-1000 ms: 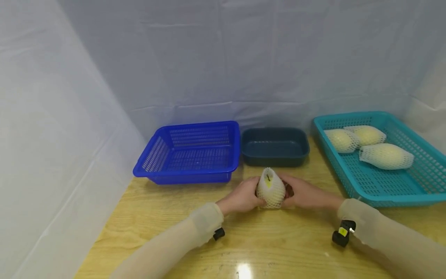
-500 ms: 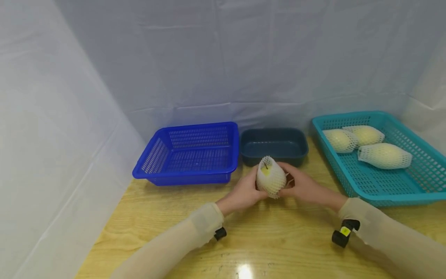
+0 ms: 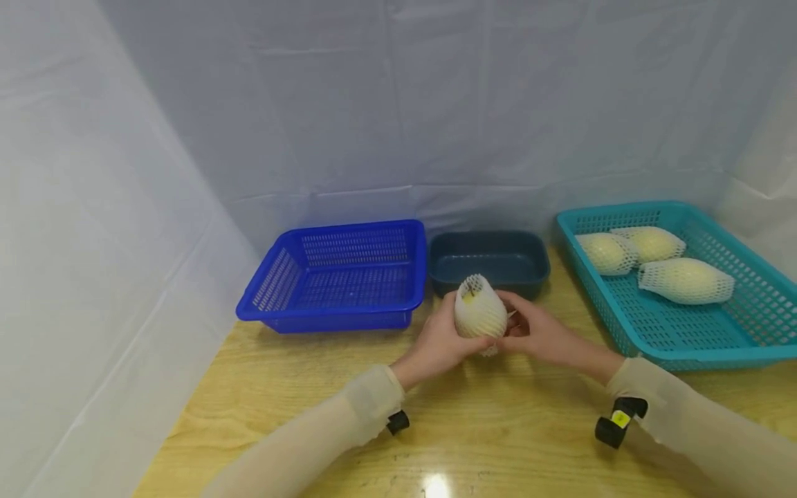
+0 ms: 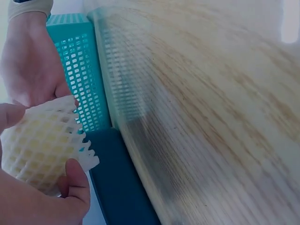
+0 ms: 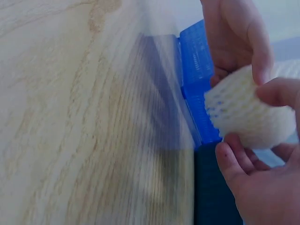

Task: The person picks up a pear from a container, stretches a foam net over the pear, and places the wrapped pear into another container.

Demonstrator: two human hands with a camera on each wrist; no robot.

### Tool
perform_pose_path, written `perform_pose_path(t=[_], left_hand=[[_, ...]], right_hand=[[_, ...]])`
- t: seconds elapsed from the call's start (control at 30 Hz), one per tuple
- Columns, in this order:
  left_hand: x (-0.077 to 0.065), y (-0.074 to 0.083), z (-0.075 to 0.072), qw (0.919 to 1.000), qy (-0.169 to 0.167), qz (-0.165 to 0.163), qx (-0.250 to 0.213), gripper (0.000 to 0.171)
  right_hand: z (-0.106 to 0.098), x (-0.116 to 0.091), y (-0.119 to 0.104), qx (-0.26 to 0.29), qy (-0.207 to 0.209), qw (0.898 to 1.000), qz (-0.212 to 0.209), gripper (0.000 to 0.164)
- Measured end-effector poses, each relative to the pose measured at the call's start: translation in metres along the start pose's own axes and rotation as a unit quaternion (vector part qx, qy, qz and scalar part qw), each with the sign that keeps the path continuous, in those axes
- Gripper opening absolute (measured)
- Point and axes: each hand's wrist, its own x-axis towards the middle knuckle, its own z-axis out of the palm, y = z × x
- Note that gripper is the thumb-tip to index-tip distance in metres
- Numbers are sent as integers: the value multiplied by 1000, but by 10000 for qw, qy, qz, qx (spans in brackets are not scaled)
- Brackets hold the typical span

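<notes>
A pale yellow pear (image 3: 480,312) with a dark stem sits inside a white foam net (image 4: 44,143), held above the table between both hands. From the left side my left hand (image 3: 438,339) grips it, the thumb lying across its lower front. My right hand (image 3: 540,337) holds the other side, with thumb and curled fingertips against the net (image 5: 253,110) in the right wrist view. The stem end points up and away in the head view. Some of the right fingers are hidden behind the pear and net.
Behind the hands stand a blue basket (image 3: 349,321) and a dark teal tray (image 3: 523,283). At the right, a turquoise basket (image 3: 703,356) holds 3 more netted pears (image 3: 688,280). White sheeting (image 3: 324,104) encloses the back and sides of the wooden table (image 3: 498,429).
Both hands have raised the pear from near the tabletop and tilted it. Most recently it shifted slightly left, and the left thumb came further across its front.
</notes>
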Motion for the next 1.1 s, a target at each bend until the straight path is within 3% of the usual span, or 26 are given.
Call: perform_pose_path(t=[0.23,0.33,0.53,0.63,1.1], left_hand=[[-3,1,-5,10000,59,54,22,85],[-4,1,-5,9999,-30,149,28,85],[-7,1,-6,9993,-251,280,-84,79],[-8,0,-6,9985,-376,261,-296,78],[-10,-1,-10,9965,-188,256,-769,80]], right_hand=[[-4,-4,-3,-195,50,9998,-67,56],[-5,-4,-2,-74,23,9999,-77,57],[-6,-6,-6,803,-517,9953,179,68],[-6,-7,-10,958,-656,9927,334,70],[-2,-7,-13,940,-380,9943,335,72]])
